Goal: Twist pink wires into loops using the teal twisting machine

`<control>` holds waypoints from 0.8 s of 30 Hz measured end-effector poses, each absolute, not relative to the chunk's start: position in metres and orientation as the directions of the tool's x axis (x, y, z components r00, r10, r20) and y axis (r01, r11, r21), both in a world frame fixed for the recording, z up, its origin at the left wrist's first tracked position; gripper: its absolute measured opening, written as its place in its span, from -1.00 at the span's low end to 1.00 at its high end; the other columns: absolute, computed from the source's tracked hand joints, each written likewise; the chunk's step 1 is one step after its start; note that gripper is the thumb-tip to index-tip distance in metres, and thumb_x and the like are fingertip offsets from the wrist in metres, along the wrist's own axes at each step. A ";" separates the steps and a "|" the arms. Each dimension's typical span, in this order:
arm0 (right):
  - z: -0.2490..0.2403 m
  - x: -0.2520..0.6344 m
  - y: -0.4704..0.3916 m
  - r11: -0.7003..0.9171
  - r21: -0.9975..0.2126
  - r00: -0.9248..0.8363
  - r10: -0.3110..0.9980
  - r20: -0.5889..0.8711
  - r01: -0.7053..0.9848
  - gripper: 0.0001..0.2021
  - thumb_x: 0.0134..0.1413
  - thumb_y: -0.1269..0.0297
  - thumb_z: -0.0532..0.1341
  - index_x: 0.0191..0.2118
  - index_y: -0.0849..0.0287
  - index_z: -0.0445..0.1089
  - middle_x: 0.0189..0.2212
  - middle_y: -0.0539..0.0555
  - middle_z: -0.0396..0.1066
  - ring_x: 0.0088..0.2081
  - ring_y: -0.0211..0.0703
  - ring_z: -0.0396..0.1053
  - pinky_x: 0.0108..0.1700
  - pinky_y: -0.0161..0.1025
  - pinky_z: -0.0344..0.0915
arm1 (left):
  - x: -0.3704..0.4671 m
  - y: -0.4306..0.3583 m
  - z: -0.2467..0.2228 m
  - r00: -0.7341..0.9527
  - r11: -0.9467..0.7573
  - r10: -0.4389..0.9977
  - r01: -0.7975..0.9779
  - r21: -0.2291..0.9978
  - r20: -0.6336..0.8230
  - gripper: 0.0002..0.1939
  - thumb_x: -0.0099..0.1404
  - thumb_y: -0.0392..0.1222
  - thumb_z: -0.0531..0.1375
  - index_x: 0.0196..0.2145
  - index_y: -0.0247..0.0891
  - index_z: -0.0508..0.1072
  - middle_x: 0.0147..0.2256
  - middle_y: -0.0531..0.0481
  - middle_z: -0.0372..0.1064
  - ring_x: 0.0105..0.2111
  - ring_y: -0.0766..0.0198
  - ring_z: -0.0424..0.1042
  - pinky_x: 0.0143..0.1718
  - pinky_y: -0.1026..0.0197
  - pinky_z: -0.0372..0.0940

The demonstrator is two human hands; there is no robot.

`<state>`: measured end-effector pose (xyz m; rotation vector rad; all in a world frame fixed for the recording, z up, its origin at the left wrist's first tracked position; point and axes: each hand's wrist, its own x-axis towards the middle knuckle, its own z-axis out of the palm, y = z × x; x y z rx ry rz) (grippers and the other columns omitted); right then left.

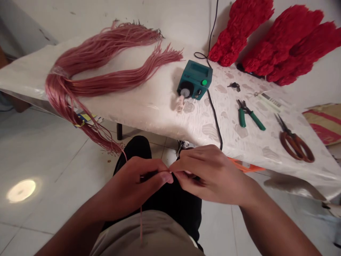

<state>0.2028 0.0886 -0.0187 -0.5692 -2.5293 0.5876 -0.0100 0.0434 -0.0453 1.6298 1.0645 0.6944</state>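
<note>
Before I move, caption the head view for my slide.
Left hand and right hand meet over the lap, pink cord trailing, beside a table bearing green-handled pliers and scissors.

The counter [157, 119] was covered in glossy plastic, and the pliers' green grips [257, 121] looked smooth.

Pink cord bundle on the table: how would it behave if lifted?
Probably floppy: the pink cord bundle droops over the edge of the table. Its loose ends would likely splay, since they fan out. It should hold together best near the clear wrap.
</note>
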 end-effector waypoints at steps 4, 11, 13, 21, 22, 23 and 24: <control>-0.023 0.204 0.089 0.824 -0.470 -0.794 0.501 0.344 0.316 -0.87 0.23 0.50 0.19 -0.23 0.28 0.51 -0.47 -0.07 0.33 -0.47 -0.34 0.20 -0.40 -0.28 0.11 | -0.009 0.043 -0.050 0.415 -0.100 0.907 0.379 0.920 -0.072 -0.67 0.42 -0.15 0.09 -0.47 -0.27 0.46 -0.60 0.18 0.21 -0.56 0.45 0.15 -0.54 0.39 0.07; -0.024 0.203 0.090 0.851 -0.405 -0.849 0.459 0.261 0.335 -0.78 0.30 0.45 0.14 -0.31 0.27 0.54 -0.51 -0.06 0.22 -0.49 -0.29 0.14 -0.41 -0.23 0.07 | -0.010 0.041 -0.058 0.420 -0.130 0.905 0.429 0.894 -0.069 -0.67 0.41 -0.16 0.09 -0.49 -0.27 0.46 -0.59 0.18 0.22 -0.55 0.43 0.16 -0.53 0.38 0.08; -0.024 0.201 0.090 0.870 -0.361 -0.855 0.443 0.269 0.337 -0.76 0.25 0.47 0.14 -0.40 0.25 0.50 -0.53 -0.07 0.14 -0.50 -0.28 0.06 -0.43 -0.20 0.02 | -0.010 0.041 -0.059 0.421 -0.140 0.905 0.419 0.897 -0.055 -0.70 0.40 -0.19 0.10 -0.48 -0.26 0.47 -0.60 0.19 0.21 -0.56 0.44 0.15 -0.54 0.39 0.07; -0.028 0.197 0.090 0.879 -0.340 -0.848 0.437 0.299 0.333 -0.79 0.03 0.52 0.16 -0.57 0.19 0.29 -0.57 -0.10 -0.01 -0.52 -0.29 -0.10 -0.46 -0.20 -0.08 | -0.007 0.037 -0.064 0.405 -0.227 0.914 0.426 0.876 0.039 -0.72 0.37 -0.30 0.12 -0.51 -0.28 0.43 -0.62 0.20 0.19 -0.58 0.48 0.10 -0.54 0.40 0.05; -0.029 0.197 0.090 0.875 -0.348 -0.846 0.444 0.297 0.337 -0.80 0.02 0.53 0.15 -0.56 0.19 0.31 -0.57 -0.10 -0.01 -0.52 -0.29 -0.10 -0.46 -0.20 -0.08 | -0.007 0.036 -0.064 0.402 -0.234 0.914 0.426 0.874 0.048 -0.73 0.37 -0.30 0.11 -0.49 -0.28 0.46 -0.62 0.20 0.21 -0.59 0.48 0.11 -0.54 0.40 0.05; -0.029 0.198 0.090 0.869 -0.360 -0.842 0.451 0.295 0.339 -0.81 0.01 0.53 0.15 -0.55 0.19 0.33 -0.57 -0.10 0.00 -0.52 -0.29 -0.09 -0.46 -0.21 -0.08 | -0.007 0.036 -0.065 0.403 -0.238 0.914 0.426 0.873 0.052 -0.73 0.38 -0.29 0.11 -0.47 -0.28 0.48 -0.61 0.19 0.22 -0.58 0.48 0.11 -0.53 0.39 0.06; -0.029 0.199 0.091 0.862 -0.375 -0.838 0.460 0.295 0.341 -0.82 0.00 0.54 0.15 -0.54 0.19 0.35 -0.57 -0.10 0.01 -0.53 -0.30 -0.08 -0.47 -0.21 -0.08 | -0.006 0.036 -0.064 0.403 -0.240 0.914 0.427 0.872 0.055 -0.73 0.38 -0.29 0.10 -0.46 -0.29 0.50 -0.61 0.18 0.22 -0.59 0.47 0.11 -0.53 0.38 0.06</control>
